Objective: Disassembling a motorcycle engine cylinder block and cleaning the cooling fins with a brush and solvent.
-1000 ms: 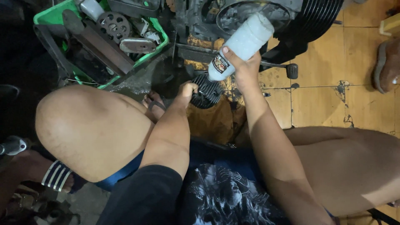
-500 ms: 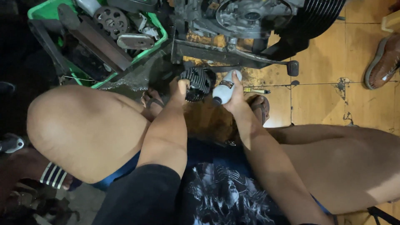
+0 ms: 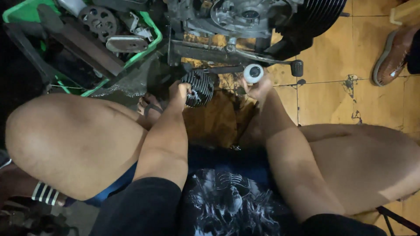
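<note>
Head camera view, looking straight down at a person crouched on a tiled floor, bare knees spread wide at the left and right of the frame. Just above the centre, the left hand (image 3: 178, 91) is closed around a dark, round, finned metal engine cylinder (image 3: 199, 87), fingers wrapped over its left side and holding it just off the floor. Near it to the right, the right hand (image 3: 259, 89) grips a white plastic bottle (image 3: 253, 73) seen end-on, its round white end facing the camera, with the fingers curled fully around the body below. Cylinder and bottle sit side by side but apart. Directly above both hands, at the top centre, stands a grey metal motorcycle engine (image 3: 245, 17) with a black foot peg. In the upper left, a green plastic crate (image 3: 151, 41) holds gears and greasy metal parts. A brown leather shoe (image 3: 393, 54) rests at the upper right edge on the orange floor tiles (image 3: 332, 96)
</note>
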